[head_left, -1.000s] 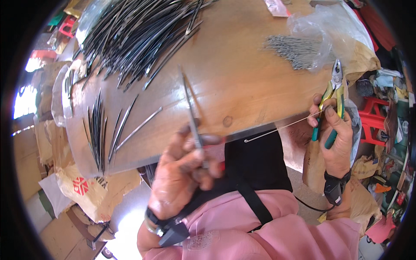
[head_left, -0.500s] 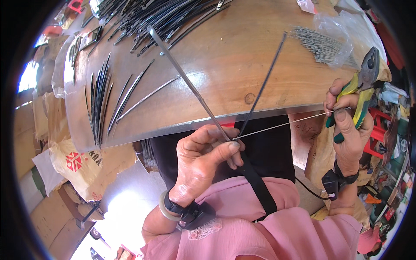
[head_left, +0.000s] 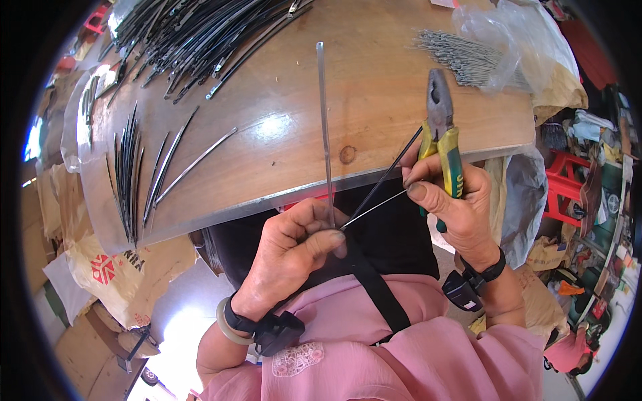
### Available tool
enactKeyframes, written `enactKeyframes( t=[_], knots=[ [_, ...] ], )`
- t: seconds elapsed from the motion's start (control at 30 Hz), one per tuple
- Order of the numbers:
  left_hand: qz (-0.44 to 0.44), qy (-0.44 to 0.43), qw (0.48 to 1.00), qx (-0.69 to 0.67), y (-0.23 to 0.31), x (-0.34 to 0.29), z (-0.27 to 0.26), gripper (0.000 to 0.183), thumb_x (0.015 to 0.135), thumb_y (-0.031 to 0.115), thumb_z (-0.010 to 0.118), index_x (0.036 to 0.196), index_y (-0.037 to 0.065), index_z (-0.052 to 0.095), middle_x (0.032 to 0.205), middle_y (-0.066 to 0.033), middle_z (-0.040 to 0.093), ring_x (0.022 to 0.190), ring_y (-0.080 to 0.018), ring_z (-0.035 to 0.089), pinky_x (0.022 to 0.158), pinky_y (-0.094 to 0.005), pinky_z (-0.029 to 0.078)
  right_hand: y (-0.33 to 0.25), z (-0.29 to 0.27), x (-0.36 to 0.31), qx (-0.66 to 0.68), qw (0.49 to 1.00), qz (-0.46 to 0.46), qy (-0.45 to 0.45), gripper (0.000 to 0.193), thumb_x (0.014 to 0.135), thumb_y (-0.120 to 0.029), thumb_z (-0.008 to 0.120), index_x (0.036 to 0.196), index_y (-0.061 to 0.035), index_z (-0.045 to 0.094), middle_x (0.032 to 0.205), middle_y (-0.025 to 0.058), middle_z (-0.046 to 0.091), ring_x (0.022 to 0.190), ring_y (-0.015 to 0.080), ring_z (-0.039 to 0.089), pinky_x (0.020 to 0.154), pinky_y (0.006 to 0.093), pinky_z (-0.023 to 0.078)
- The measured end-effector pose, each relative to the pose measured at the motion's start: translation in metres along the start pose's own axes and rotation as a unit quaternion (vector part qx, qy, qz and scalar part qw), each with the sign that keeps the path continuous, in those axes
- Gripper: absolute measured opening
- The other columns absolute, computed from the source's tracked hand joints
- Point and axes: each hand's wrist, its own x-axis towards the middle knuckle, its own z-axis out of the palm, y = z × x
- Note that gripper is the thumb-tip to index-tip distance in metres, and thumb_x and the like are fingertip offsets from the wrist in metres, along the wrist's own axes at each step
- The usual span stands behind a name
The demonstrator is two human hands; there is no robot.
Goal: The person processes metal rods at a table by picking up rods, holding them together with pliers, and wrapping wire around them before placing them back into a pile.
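Pinch on L side: left hand (head_left: 294, 244) has thumb + index pressed together over the low end of a pale strip (head_left: 324, 113), w/ a dark strip (head_left: 384, 177) and one end of a thin wire (head_left: 374, 210) meeting at the same spot. Can't tell if they're joined there, fingertips cover it. All three sit just off the table's near edge, over the lap; pale strip stands approx upright from the pinch, top over the tabletop, dark one slants up to R.

R side: right hand (head_left: 465, 207) nips the wire's other end w/ thumb + finger, palm wrapped on the handles of the pliers (head_left: 440, 113); their nose points away from the body, nothing visible between the jaws. Can't tell if R fingers touch the dark strip.

Handling, my guess: strips light, springy, smooth, so prob. slippery and apt to twist; I'd hold low, right at the meeting pt, not up the long free end. Wire thin, fairly stiff, bends if pushed; I'd grip near its tips. Pliers likely heaviest, best held by the sleeved handles.

Beyond, on the table (head_left: 381, 87): dark bundle (head_left: 130, 167) + a few loose strips (head_left: 166, 167) at L. Farther: big heap of strips (head_left: 200, 40) far L, pile of wires (head_left: 461, 57) far R beside a clear plastic bag (head_left: 501, 40).
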Motion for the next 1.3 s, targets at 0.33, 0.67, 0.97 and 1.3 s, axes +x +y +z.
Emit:
enactKeyframes(
  t=[0.33,0.67,0.97,1.3],
  knots=[
    [-0.026,0.001,0.999,0.036,-0.005,0.000,0.001,0.012,0.091,-0.001,0.060,0.103,-0.001,0.062,0.072,0.0001,0.061,0.058,-0.0024,0.045,0.051,-0.0188,0.035,-0.028,-0.008,0.000,-0.312,0.937,-0.138,-0.077,0.014,0.074,0.000,0.073,0.085,0.0036,0.067,0.098,0.0124,0.061,0.079,0.0241,0.062,0.070,0.0307,0.049],
    [-0.045,0.003,0.998,0.050,-0.007,-0.003,0.000,0.013,0.090,-0.001,0.061,0.102,0.000,0.062,0.071,0.0021,0.059,0.057,-0.0021,0.044,0.051,-0.0185,0.034,-0.027,-0.002,0.002,-0.305,0.938,-0.097,-0.134,0.018,0.071,0.004,0.072,0.087,0.0043,0.066,0.100,0.0139,0.060,0.080,0.0290,0.063,0.069,0.0328,0.050],
    [-0.045,-0.014,0.997,0.063,-0.008,-0.004,0.001,0.009,0.090,-0.002,0.060,0.099,0.000,0.061,0.070,0.0019,0.057,0.054,-0.0019,0.042,0.049,-0.0186,0.033,-0.028,-0.006,0.022,-0.454,0.833,-0.268,-0.169,0.028,0.058,-0.002,0.076,0.082,0.0025,0.062,0.103,0.0132,0.060,0.093,0.0334,0.055,0.079,0.0391,0.045],
    [-0.054,-0.048,0.997,0.018,-0.008,-0.008,-0.001,0.020,0.091,-0.002,0.058,0.111,-0.003,0.061,0.078,-0.0023,0.061,0.064,-0.0072,0.055,0.058,-0.0210,0.045,-0.022,-0.007,0.020,-0.430,0.844,-0.249,-0.201,0.026,0.057,-0.002,0.073,0.080,0.0028,0.062,0.104,0.0145,0.059,0.087,0.0367,0.050,0.080,0.0408,0.043]
  ],
)
